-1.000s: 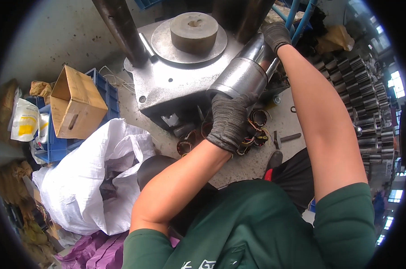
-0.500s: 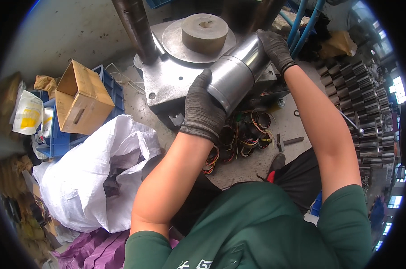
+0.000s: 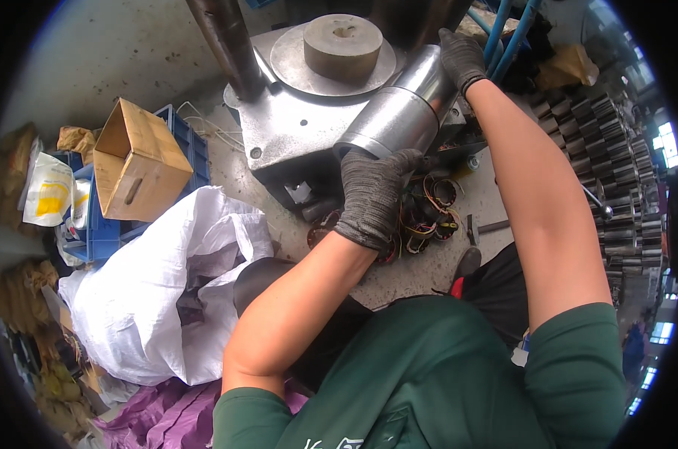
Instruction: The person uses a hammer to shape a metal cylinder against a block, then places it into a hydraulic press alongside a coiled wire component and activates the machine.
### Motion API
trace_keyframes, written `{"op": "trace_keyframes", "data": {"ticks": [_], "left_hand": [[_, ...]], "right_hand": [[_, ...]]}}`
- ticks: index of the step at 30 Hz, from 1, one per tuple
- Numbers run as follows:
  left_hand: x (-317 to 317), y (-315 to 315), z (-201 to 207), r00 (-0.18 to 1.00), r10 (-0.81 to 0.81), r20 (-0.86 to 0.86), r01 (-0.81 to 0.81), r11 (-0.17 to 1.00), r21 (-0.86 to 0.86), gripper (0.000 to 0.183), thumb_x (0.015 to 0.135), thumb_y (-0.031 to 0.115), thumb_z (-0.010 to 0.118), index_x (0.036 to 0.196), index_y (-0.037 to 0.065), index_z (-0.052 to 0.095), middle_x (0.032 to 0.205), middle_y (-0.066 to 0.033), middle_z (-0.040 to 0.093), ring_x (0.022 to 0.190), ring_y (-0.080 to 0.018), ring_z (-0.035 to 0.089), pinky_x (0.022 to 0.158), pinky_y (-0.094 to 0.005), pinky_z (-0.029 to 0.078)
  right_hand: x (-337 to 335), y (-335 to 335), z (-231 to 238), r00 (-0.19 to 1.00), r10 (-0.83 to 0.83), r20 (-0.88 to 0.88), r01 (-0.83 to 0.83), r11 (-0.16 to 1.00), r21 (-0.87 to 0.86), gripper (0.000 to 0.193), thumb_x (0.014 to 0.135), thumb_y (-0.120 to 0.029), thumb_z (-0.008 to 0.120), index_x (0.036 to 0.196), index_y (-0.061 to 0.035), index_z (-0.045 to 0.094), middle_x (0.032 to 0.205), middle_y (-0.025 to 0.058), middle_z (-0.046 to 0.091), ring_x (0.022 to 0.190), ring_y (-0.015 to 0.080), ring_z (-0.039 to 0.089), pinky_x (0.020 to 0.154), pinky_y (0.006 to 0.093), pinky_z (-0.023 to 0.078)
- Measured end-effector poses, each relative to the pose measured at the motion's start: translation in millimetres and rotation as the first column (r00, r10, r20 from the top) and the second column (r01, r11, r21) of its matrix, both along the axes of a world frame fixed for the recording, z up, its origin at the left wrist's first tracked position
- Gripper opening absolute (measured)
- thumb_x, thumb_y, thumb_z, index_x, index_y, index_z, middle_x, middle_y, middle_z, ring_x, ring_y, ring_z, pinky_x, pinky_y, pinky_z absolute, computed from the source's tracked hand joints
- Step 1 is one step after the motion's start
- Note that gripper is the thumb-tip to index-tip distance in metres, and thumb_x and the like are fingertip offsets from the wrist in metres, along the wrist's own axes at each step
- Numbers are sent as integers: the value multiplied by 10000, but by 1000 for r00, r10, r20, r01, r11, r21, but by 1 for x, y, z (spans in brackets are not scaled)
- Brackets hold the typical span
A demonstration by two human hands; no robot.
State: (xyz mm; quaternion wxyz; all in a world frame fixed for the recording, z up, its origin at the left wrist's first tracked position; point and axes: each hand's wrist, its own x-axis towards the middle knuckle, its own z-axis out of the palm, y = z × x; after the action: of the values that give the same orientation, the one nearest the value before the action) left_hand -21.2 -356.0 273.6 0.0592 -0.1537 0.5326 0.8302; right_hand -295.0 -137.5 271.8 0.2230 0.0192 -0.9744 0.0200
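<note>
A shiny steel cylinder, with a wider lower sleeve and a narrower polished upper part, is held tilted over the front right of the press base. My left hand, in a dark grey knitted glove, cups its lower end, thumb and fingers curled round the underside. At the upper right end my right hand, gloved the same way, grips the rim; some of its fingers are hidden. Behind the cylinder, a thick round metal block sits on a disc on the press base.
Wound stators with coloured wires and a hammer lie on the floor below. At left are a white woven sack, a cardboard box and blue crates. Stacked metal cylinders stand at right.
My left hand has slid from the cylinder's left side to beneath its lower end. My right hand has moved slightly up and away, and the cylinder has shifted a little to the right.
</note>
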Motion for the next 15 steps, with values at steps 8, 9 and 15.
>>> {"op": "trace_keyframes", "data": {"ticks": [8, 9, 15], "left_hand": [[17, -28, -4, 986, 53, 156, -101, 943, 316, 545, 773, 31, 755, 1233, -131, 512, 1114, -195, 652, 890, -318, 696, 794, -374, 632], [11, -44, -8, 976, 31, 217, -128, 883, 451, 540, 797, 49, 735, 1250, -126, 501, 1124, -198, 643, 915, -326, 698, 795, -381, 632], [-6, -66, -15, 950, -68, 303, -137, 784, 605, 485, 950, 143, 621, 1353, -59, 440, 1257, -270, 613, 1090, -451, 669, 967, -635, 563]], "right_hand": [[5, 102, -31, 998, 1, -61, 6, 995, 104, 396, 1034, -388, 491, 1169, -95, 720, 1165, 201, 712, 1138, 394, 650, 932, 501, 522], [24, 80, -56, 998, -12, -54, -22, 810, -586, 339, 1035, -351, 532, 1127, -94, 733, 1100, 194, 724, 1097, 421, 644, 896, 479, 527], [133, 43, -43, 919, 387, 69, 181, -261, -948, 585, 1001, -564, 593, 1310, -72, 653, 1215, 77, 689, 1107, 197, 640, 974, 348, 513]]}}
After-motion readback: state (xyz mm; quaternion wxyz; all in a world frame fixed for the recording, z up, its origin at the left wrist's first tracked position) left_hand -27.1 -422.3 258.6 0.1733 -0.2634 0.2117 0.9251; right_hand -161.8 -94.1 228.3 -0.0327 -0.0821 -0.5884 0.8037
